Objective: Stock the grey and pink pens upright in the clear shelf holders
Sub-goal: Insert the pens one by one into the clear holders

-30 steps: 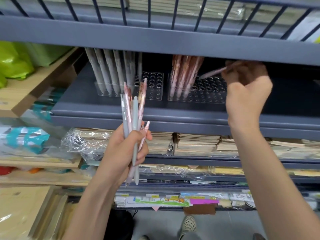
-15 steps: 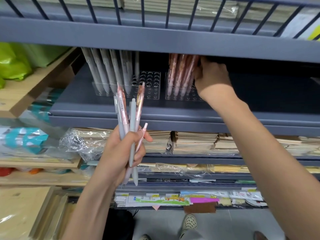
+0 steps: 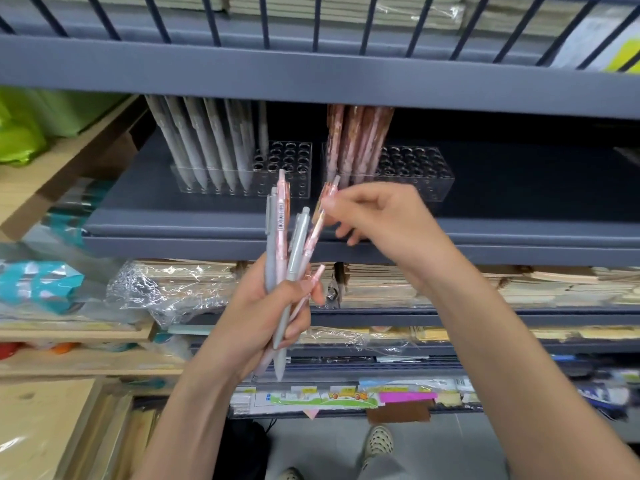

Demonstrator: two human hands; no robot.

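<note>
On the grey shelf [image 3: 138, 209], grey pens [image 3: 204, 147] stood in the left clear holder [image 3: 301, 157]. Below the shelf's front edge my left hand [image 3: 252, 317] gripped a bunch [image 3: 277, 237] of grey and pink pens; my right hand [image 3: 388, 220] pinched one pink pen [image 3: 322, 209] before the shelf's pink-stocked right holder [image 3: 422, 171].

grey shelf [image 3: 145, 216] has two clear holders on it, left [image 3: 298, 183] with grey pens [image 3: 207, 147], right [image 3: 433, 181] with pink pens [image 3: 356, 140].

pens [image 3: 211, 147] in left holder [image 3: 298, 188], shelf [image 3: 173, 216]
</note>
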